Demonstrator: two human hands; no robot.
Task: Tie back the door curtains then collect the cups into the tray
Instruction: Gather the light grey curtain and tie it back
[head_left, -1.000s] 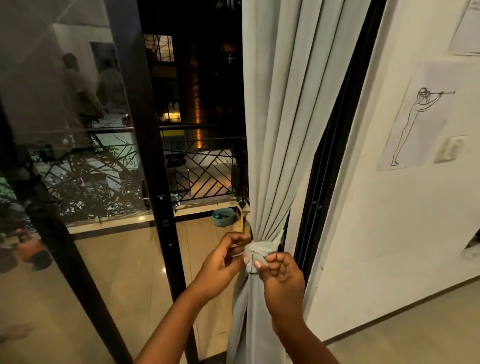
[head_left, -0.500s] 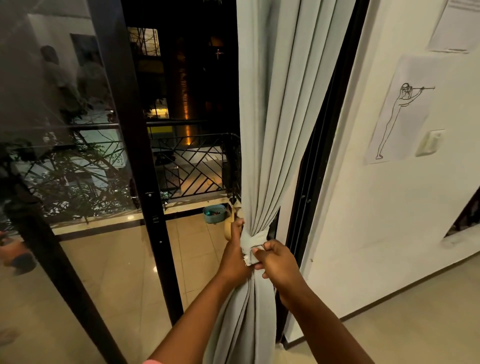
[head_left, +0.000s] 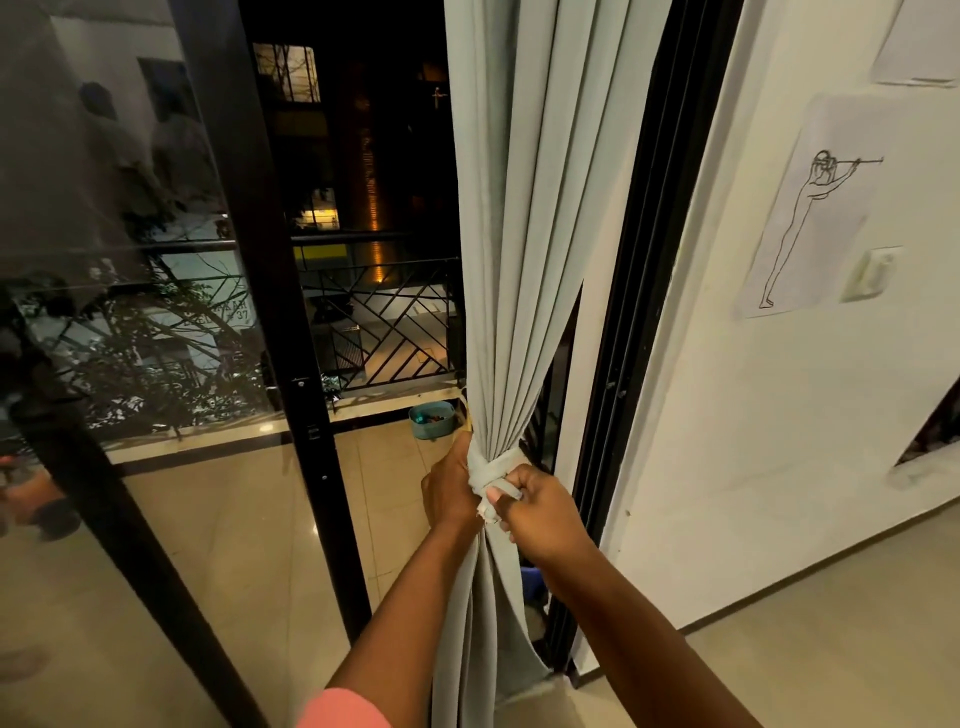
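Observation:
A pale grey door curtain (head_left: 524, 218) hangs beside the black door frame and is gathered at waist height by a tie-back band (head_left: 493, 467) of the same cloth. My left hand (head_left: 449, 491) grips the gathered curtain at the band's left side. My right hand (head_left: 540, 512) is closed on the loose end of the band and holds it taut to the right. Below the band the curtain falls to the floor between my forearms. No cups or tray are in view.
A black-framed glass sliding door (head_left: 291, 364) stands to the left, open onto a tiled balcony with a railing (head_left: 384, 322) and a small teal bowl (head_left: 431, 420). A white wall (head_left: 779, 415) with a line drawing (head_left: 810, 208) and a switch (head_left: 872, 273) is to the right.
Both hands have closed tighter around the band, and my right hand has pulled its end out to the right. The view has shifted slightly closer to the curtain.

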